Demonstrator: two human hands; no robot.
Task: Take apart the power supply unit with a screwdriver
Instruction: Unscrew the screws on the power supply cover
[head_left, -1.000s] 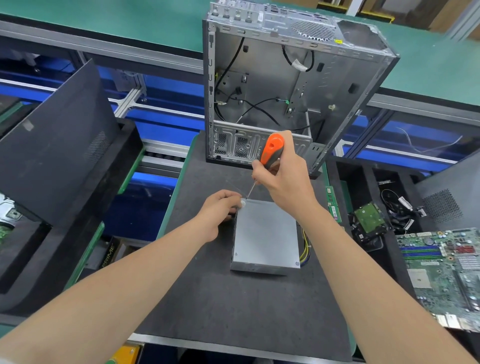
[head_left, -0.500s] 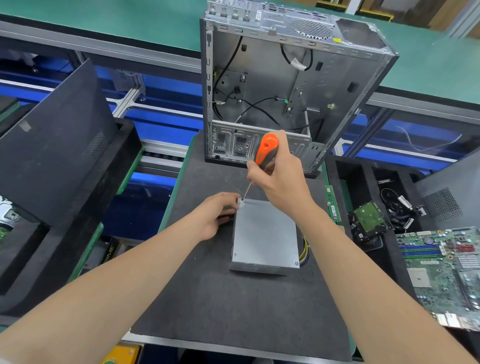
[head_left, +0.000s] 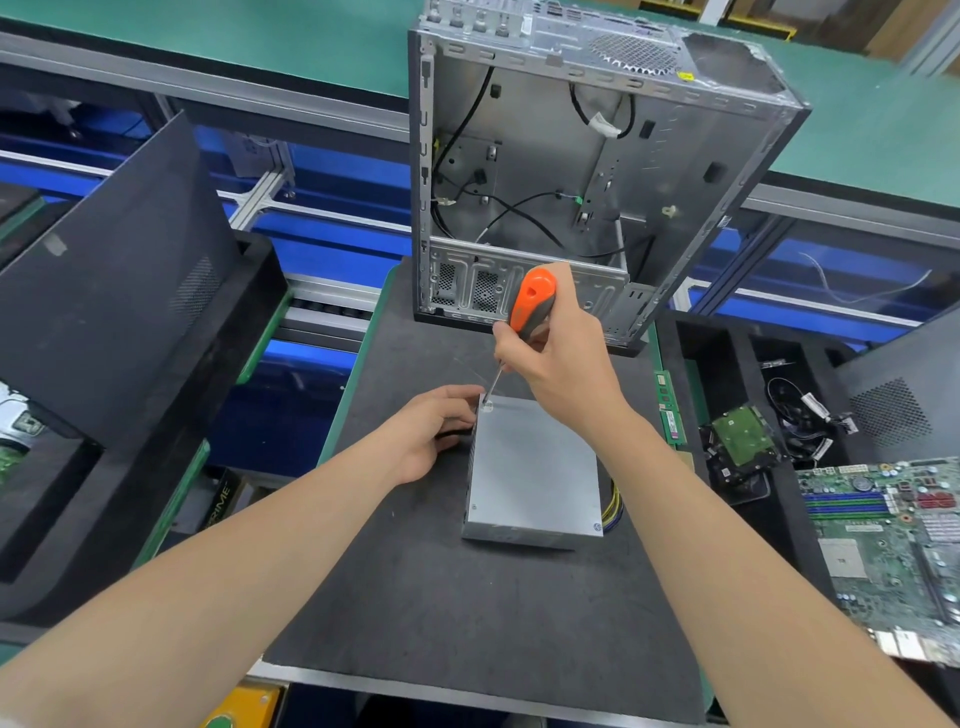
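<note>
A flat grey metal power supply unit (head_left: 535, 470) lies on the black foam mat (head_left: 483, 613), yellow wires showing at its right side. My right hand (head_left: 563, 358) grips an orange-and-grey screwdriver (head_left: 530, 301), its thin shaft angled down to the unit's far left corner, where a small round white sticker sits. My left hand (head_left: 434, 434) rests against the unit's left edge near that corner, fingers curled on its side.
An empty open computer case (head_left: 587, 171) stands upright behind the unit. A black side panel (head_left: 109, 280) leans at the left. At the right lie a RAM stick (head_left: 667, 410), a hard drive (head_left: 740, 439), cables and a green motherboard (head_left: 893, 545).
My left hand has slid down from the unit's far corner to its left side. The screwdriver has shifted slightly left, its tip staying at the corner sticker.
</note>
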